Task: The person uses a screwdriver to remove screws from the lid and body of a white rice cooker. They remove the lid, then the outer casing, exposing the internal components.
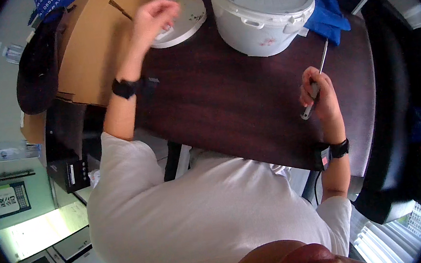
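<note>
Where the right hand (322, 91) grips, the tool (324, 57) protrudes—both ways.

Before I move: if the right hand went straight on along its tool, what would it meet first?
Probably the blue cloth, beside the white bucket: the tool in the right hand points at it, tip leading. Depth is unclear, so the tip might pass above it.

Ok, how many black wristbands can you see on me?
2: one wristband on the left wrist, a second wristband behind the right hand holding a tool. No others show.
</note>
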